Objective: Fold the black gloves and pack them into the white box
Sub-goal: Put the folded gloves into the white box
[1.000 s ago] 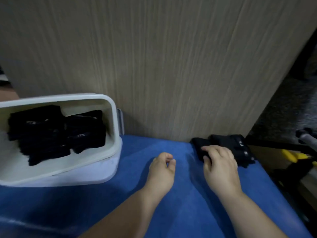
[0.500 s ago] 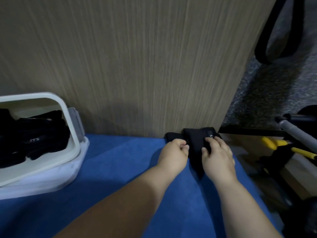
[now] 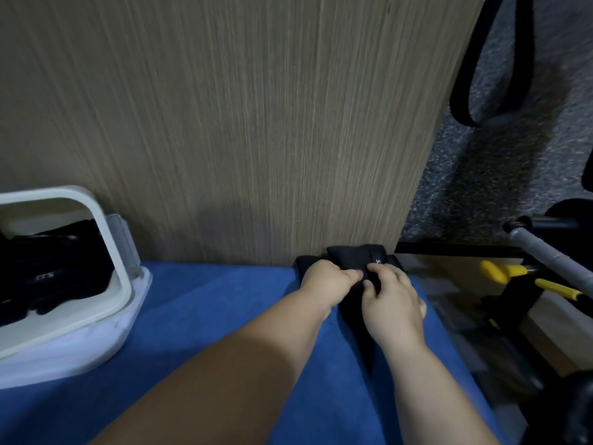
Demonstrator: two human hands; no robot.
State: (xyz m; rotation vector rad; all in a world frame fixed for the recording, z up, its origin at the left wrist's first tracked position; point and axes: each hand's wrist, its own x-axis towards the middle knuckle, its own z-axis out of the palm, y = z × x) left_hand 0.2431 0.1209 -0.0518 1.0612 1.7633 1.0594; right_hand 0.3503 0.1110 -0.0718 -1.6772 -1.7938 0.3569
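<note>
Head view: left hand [image 3: 327, 284] and right hand [image 3: 393, 305], fingers curled, pinch a black glove [image 3: 351, 255] lower right of centre. The fold is apparently beginning; once folded, it must be carried to the part-filled white box [image 3: 110, 252] at the left edge.

Left hand [image 3: 327, 284]: a second ago we note it loosely curled on the bare worktop [image 3: 208, 300]; it now grips the black gloves [image 3: 353, 256] beside the right hand [image 3: 391, 303]. White box [image 3: 123, 284]: now cut by the view's left edge.
</note>
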